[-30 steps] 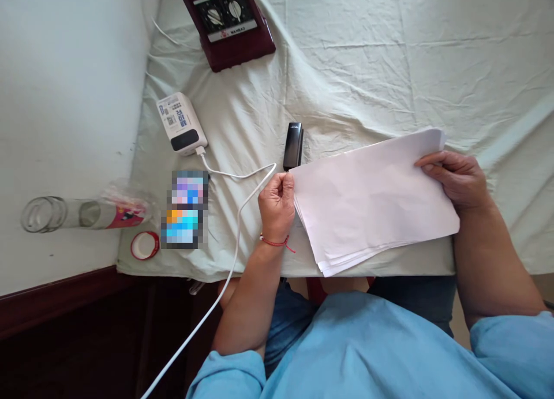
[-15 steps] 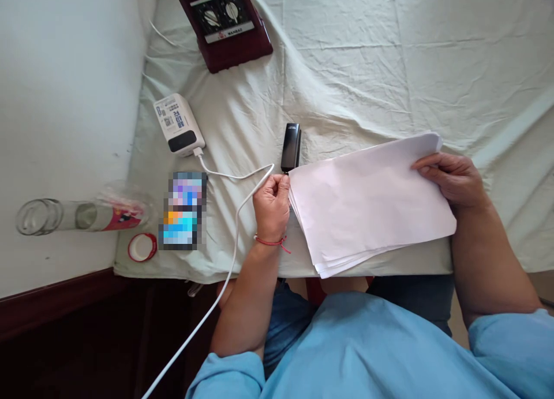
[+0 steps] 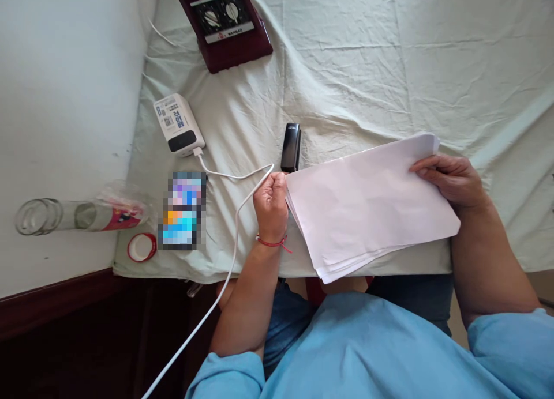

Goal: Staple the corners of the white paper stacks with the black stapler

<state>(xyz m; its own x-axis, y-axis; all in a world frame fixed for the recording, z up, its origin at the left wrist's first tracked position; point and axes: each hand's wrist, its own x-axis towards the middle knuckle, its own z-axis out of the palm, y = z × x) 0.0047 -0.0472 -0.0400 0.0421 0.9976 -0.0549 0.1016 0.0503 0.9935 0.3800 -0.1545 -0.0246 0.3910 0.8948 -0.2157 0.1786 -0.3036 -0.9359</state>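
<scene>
A loose stack of white paper sheets (image 3: 372,206) is held between my two hands over the table's front edge. My left hand (image 3: 271,206) pinches its upper left corner, fingers closed. At the right end, my right hand (image 3: 452,180) grips the sheets with the thumb on top and the fingers partly hidden. The sheets fan slightly apart at the lower left. Just beyond my left hand lies a black stapler (image 3: 291,147), its near end close to the paper's corner. A white cable (image 3: 237,232) runs beside my left hand.
Left of my hands are a white power bank (image 3: 179,125) with the cable plugged in, a phone (image 3: 182,210), a glass bottle (image 3: 86,215) on its side and a red-rimmed lid (image 3: 142,247). A dark red appliance (image 3: 236,30) with knobs stands behind, on the pale tablecloth (image 3: 367,70).
The paper stack has shifted slightly left and towards me at its left corner. My left hand has moved a little with it, away from the stapler. The other things are unmoved.
</scene>
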